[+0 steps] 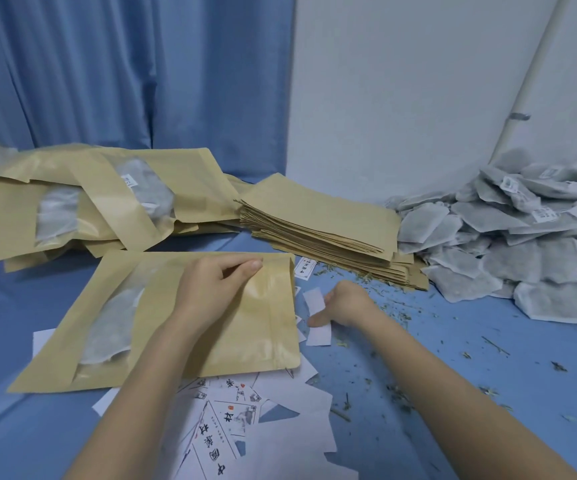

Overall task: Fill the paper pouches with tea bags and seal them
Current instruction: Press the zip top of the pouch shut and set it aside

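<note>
A kraft paper pouch (252, 327) with a clear window lies flat on the blue cloth, tea bags showing through the window (110, 327). My left hand (211, 289) rests on this pouch and pinches its far edge near the right corner. My right hand (346, 303) is just right of the pouch, fingers curled down on a small white paper slip (313, 299), with the thumb over a second slip (320, 336). A heap of loose tea bags (522, 244) sits at the right. A stack of flat, unfilled pouches (321, 230) lies behind my hands.
Filled pouches (100, 199) are piled at the back left. Printed labels and white backing papers (245, 420) litter the cloth near me. Tea crumbs (398, 306) are scattered on the right. A blue curtain and a white wall close off the back.
</note>
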Available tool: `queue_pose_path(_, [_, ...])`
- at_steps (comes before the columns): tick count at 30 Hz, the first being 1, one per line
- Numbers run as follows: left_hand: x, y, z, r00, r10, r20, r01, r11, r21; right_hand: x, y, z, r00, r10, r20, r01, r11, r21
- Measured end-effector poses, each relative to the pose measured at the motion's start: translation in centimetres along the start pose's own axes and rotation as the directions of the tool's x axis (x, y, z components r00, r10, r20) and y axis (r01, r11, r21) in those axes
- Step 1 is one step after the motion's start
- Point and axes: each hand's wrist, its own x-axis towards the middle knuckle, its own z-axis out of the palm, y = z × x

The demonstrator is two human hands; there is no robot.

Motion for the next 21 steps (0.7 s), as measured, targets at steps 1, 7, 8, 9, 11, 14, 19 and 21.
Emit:
queue_pose_path(1, [0.0,0.0,-0.1,1.0,0.004,0.001,-0.004,1.0,-0.002,-0.1,0.5,-0.2,0.999,-0.033,-0.035,0.036,0.994,0.099])
queue_pose_path(7, [0.2,0.8,-0.3,1.0,0.0,-0.007,0.0,0.998,-0.062,-2.9,1.8,-1.8,0.629,-0.543,-0.556,0.719,0.678,0.151])
queue_pose_path(8, [0.3,1.1,-0.3,1.0,0.012,-0.003,-0.012,0.997,-0.074,-3.3,1.5,-1.9,0.505,-0.637,-0.583,0.8,0.599,0.039])
queue_pose_path(9, [0.3,1.4,-0.2,1.0,0.022,-0.001,-0.022,0.996,-0.082,-3.4,1.2,-2.1,0.383,-0.712,-0.588,0.848,0.524,-0.083])
queue_pose_path(11, [0.3,1.9,-0.2,0.999,0.033,0.004,-0.032,0.994,-0.1,-3.8,0.4,-2.7,0.199,-0.827,-0.525,0.873,0.393,-0.288])
queue_pose_path(14, [0.0,2.6,-0.5,0.999,0.036,0.023,-0.032,0.989,-0.147,-4.3,0.0,-3.7,0.072,-0.914,-0.398,0.876,0.249,-0.412])
queue_pose_path(19, [-0.5,5.4,-1.0,0.995,0.092,0.046,-0.073,0.948,-0.309,-6.0,0.2,-4.2,0.027,-0.91,-0.415,0.896,0.206,-0.393])
queue_pose_path(21, [-0.4,6.9,-1.2,0.992,0.11,0.067,-0.077,0.924,-0.373,-7.0,0.0,-4.6,0.036,-0.945,-0.326,0.851,0.2,-0.486])
